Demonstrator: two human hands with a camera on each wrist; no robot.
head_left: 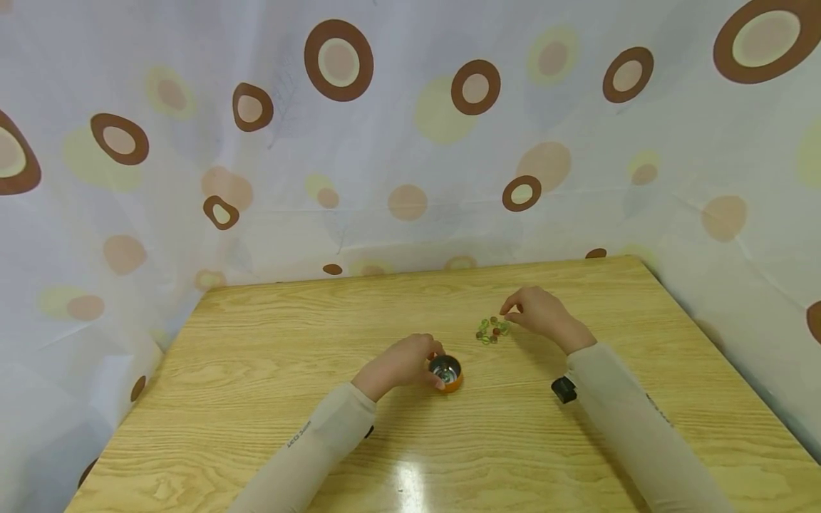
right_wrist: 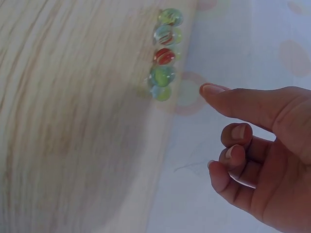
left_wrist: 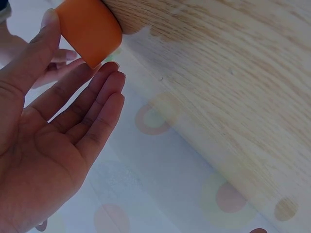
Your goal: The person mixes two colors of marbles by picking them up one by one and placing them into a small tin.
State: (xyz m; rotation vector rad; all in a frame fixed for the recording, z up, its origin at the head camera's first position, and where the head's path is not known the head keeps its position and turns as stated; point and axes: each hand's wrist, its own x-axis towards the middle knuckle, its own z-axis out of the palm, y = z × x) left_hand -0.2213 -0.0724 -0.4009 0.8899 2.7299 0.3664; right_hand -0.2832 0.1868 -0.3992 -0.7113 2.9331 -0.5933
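A small orange cup with a shiny metal inside stands on the wooden table in the head view. My left hand grips it from the left, thumb at the near side and a finger at the far side. In the left wrist view the orange wall of the cup shows at the top, and the other fingers of the left hand extend below it. Several glass marbles, green, clear and red, lie in a loose cluster. Beside them hovers my right hand, fingers loosely bent, with nothing seen between them.
The light wooden table has a patterned white curtain behind it and at both sides. A black wrist device hangs under the right sleeve.
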